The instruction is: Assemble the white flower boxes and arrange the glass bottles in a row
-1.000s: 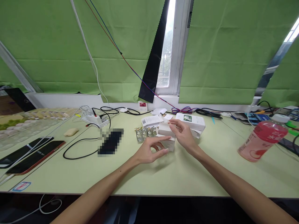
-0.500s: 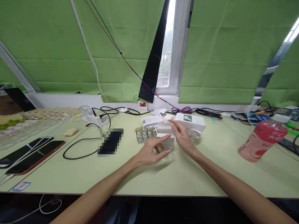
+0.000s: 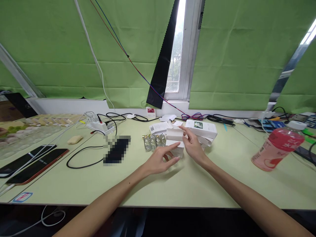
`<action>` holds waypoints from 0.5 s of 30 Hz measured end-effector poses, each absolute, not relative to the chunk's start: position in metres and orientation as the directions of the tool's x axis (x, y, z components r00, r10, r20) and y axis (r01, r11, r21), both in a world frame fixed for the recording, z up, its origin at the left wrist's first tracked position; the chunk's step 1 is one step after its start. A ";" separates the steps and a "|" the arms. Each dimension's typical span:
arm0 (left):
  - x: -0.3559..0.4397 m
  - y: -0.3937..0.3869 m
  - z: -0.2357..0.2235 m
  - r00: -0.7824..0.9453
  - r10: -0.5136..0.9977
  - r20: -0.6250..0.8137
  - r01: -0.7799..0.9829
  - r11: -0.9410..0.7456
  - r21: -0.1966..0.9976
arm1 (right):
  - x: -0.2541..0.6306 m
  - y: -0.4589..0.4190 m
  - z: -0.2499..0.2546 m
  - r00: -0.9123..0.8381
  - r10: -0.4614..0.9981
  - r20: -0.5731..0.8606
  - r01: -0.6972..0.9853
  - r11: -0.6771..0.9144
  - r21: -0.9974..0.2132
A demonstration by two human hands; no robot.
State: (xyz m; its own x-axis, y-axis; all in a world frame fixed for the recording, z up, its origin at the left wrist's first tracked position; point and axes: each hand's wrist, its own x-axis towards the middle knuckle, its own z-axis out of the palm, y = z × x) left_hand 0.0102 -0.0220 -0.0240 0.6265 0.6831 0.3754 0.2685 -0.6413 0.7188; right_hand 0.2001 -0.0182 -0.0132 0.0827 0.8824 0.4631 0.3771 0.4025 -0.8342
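A small white box (image 3: 177,151) with a raised flap (image 3: 174,133) stands open in front of me, between my hands. My left hand (image 3: 159,160) is at its near left side, index finger stretched across the front and thumb apart below. With thumb and index finger, my right hand (image 3: 194,147) is at the right edge of the raised flap. Several silvery foil packs (image 3: 153,141) lie just left of the box. A white carton with a plant picture (image 3: 203,128) lies behind the right hand, on other white cartons. Contact under the fingers is partly hidden.
A pink drink bottle (image 3: 277,146) leans at the right. Phones (image 3: 40,164) and a dark, pixelated device (image 3: 117,149) lie left, near a power strip (image 3: 100,126) with cables. A printed leaflet (image 3: 159,127) lies behind the foil packs. At far left stand clear trays (image 3: 21,140).
My right fingertips have shifted slightly right, and the box flap now shows more of its face. My left hand has hardly moved. Something like fingertips now shows at the far left edge.
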 end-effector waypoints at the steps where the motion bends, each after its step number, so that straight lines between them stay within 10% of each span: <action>1: 0.010 -0.022 -0.024 0.628 0.683 0.373 0.267 -0.640 0.721 | 0.200 -0.018 -0.014 0.077 0.880 0.468 0.378 0.408 -0.831; 15: 0.009 -0.024 -0.026 0.694 0.591 0.412 0.192 -0.703 0.685 | 0.199 -0.016 -0.017 0.099 0.877 0.471 0.249 0.436 -0.865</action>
